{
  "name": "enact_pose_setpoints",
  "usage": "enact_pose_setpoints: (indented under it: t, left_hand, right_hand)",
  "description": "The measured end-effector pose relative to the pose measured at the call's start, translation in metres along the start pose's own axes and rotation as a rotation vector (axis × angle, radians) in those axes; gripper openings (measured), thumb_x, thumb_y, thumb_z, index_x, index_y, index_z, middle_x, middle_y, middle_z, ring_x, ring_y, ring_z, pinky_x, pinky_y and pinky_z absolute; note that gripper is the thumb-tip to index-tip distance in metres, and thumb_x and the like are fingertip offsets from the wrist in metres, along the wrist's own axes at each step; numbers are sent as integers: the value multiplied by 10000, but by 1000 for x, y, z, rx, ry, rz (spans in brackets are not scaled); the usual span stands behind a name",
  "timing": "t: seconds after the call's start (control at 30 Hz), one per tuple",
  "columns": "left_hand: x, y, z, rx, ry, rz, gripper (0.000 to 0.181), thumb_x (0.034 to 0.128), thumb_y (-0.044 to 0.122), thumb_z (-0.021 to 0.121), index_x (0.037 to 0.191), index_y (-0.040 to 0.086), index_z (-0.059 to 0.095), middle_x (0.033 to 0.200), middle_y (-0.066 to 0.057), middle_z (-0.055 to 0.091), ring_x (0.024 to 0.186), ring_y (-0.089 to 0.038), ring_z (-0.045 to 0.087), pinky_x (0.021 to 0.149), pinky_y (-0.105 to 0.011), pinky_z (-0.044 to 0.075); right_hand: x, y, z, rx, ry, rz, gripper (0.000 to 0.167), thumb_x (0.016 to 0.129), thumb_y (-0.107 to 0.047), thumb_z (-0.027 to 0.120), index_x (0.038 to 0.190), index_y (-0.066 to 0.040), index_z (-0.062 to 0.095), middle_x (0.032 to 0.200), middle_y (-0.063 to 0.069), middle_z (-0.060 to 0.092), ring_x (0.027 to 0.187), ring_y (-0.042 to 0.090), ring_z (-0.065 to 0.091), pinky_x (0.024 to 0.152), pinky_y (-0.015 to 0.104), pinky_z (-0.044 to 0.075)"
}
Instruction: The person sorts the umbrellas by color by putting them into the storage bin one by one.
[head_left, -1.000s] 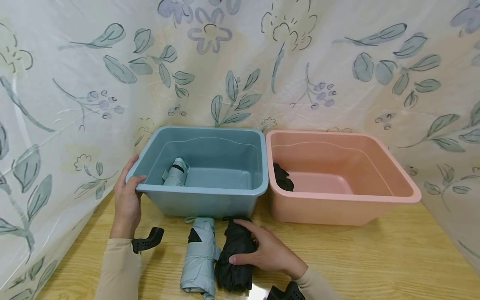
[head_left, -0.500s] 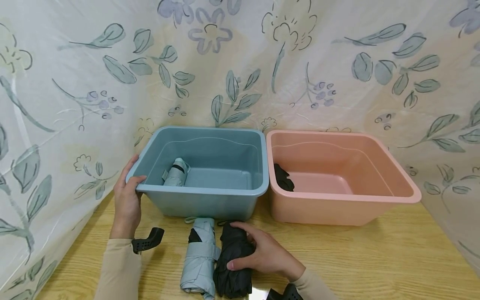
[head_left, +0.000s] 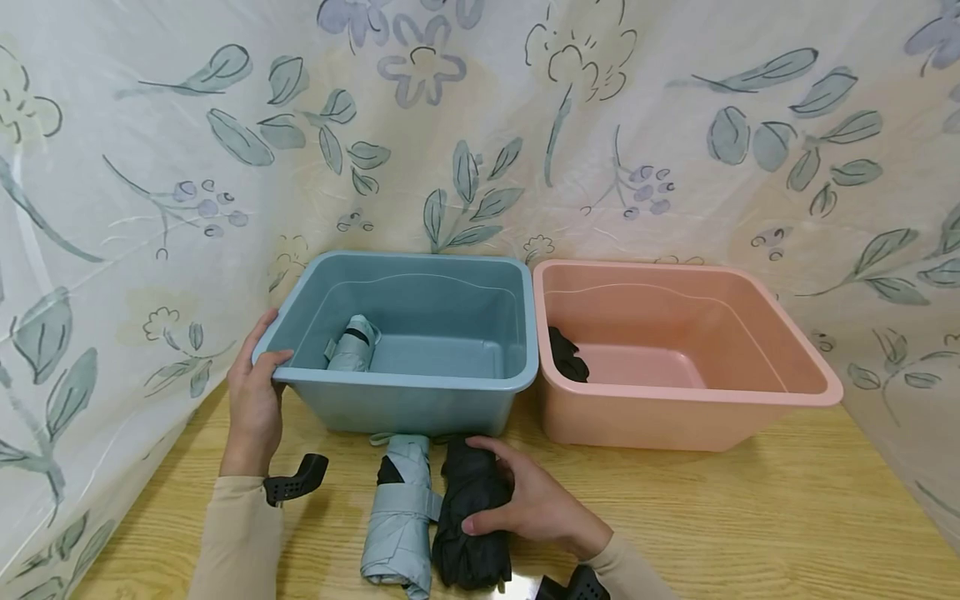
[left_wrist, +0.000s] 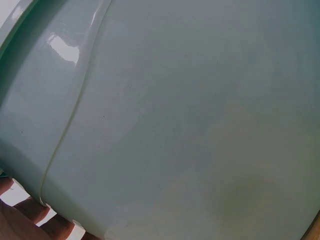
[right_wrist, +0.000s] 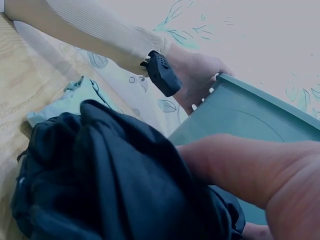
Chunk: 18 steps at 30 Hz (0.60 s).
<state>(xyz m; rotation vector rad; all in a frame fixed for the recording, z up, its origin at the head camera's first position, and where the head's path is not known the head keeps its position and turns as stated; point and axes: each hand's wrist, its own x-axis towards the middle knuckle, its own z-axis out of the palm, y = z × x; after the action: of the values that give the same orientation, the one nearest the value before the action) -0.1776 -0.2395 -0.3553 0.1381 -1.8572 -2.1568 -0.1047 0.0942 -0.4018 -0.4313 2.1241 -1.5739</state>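
Flowered cloth (head_left: 480, 192) rises behind the wooden table (head_left: 750, 517). Beyond and right of my right hand (head_left: 536, 500) I see the pink bin (head_left: 675, 421), a black bundle (head_left: 567, 358) inside its left end, partly hidden. Right of my left hand (head_left: 253, 400) sits the blue bin (head_left: 405, 406), holding a rolled blue umbrella (head_left: 351, 350); that hand's fingers curl over its rim. My right hand has thumb and fingers bent round the black umbrella (head_left: 463, 492), with a pale umbrella (head_left: 397, 533) just left of it.
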Motion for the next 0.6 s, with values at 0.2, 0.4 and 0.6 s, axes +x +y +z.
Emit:
enact_pose_setpoints:
  t: [0.2,0.4,0.6]
  left_hand:
    - [1,-1,0,-9,-2,0,603,993,54,395,1559,258,420,1613,-27,301,1449,-286,253,1192,-490,173]
    - [2,-1,-1,-9,-10,-2,595,1002,63,390,1559,271,418,1608,-28,299,1447,-284,249,1188,-483,178]
    - [2,-1,-1,-9,-11,-4,594,1001,64,390,1558,271,419,1606,-29,301,1448,-286,249,1184,-478,185]
  right_hand:
    - [0,1,-1,7,-5,-4,850,775,-185,884,1512,-182,461,1463,116,477,1252,282,507,1024,469,394]
    - [0,1,-2,2,6,3,848,759,-204,895,1497,-214,476,1431,108,489,1178,279,518,986,484,407]
    - [-1,0,-2,-7,25,-4,840,748,-191,896,1483,-214,491,1395,109,503,1142,297,511,931,497,430]
